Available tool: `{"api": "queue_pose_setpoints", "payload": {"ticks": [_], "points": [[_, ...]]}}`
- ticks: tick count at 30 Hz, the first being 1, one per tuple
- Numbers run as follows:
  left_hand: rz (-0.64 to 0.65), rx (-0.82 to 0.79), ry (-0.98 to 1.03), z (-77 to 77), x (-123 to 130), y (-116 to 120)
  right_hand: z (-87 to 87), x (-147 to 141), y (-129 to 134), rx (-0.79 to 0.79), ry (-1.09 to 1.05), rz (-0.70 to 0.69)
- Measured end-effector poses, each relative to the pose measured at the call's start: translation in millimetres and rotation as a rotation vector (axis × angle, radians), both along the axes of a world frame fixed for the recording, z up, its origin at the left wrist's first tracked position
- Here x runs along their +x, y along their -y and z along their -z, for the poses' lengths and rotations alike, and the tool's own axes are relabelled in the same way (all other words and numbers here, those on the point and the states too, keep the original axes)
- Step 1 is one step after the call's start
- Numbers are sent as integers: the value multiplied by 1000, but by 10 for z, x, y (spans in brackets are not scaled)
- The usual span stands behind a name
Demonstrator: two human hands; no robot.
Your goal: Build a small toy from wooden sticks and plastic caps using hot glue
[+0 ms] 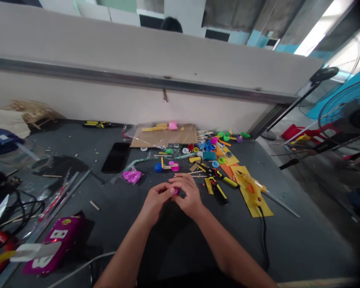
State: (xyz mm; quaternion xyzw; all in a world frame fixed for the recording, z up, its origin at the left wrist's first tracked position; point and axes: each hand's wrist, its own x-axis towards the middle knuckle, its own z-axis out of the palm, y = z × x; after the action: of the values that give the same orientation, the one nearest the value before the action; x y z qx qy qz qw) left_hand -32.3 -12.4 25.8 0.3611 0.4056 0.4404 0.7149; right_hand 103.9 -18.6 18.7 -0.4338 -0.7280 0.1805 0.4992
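Note:
My left hand (155, 201) and my right hand (191, 196) meet over the front middle of the table. Both have their fingers curled around a small purple-pink piece (176, 191), mostly hidden by the fingers; it looks like modelling clay. Left of them lies a purple lump of clay (132, 176) in clear wrap. Just beyond the hands is a small built piece (167, 166) with a blue end, a pink end and yellow and wooden sticks. Yellow-and-black pliers (217, 188) lie to the right of my right hand.
A yellow glue gun (252, 188) rests on a yellow sheet (265, 211), its cord trailing forward. Coloured caps (208, 147) cluster beyond the pliers. A black phone (116, 157), a cardboard piece (163, 138) and a purple device (55, 244) are also there. A white partition (132, 48) borders the back.

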Motion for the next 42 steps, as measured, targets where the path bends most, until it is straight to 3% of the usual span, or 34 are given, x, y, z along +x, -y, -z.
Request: {"api": "queue_pose_setpoints", "payload": {"ticks": [5,14,20,42], "points": [[-30,-3,-32,37,-13,0,-33,7,22,-22,13,-49],[28,-44,96,64,39,13,14,32,-14,17,16,37],[-38,-65,96,101,12,-15,3,18,-11,14,29,-18],[-64,-81,99,145,20,-19,9,37,-16,-3,5,33]]}}
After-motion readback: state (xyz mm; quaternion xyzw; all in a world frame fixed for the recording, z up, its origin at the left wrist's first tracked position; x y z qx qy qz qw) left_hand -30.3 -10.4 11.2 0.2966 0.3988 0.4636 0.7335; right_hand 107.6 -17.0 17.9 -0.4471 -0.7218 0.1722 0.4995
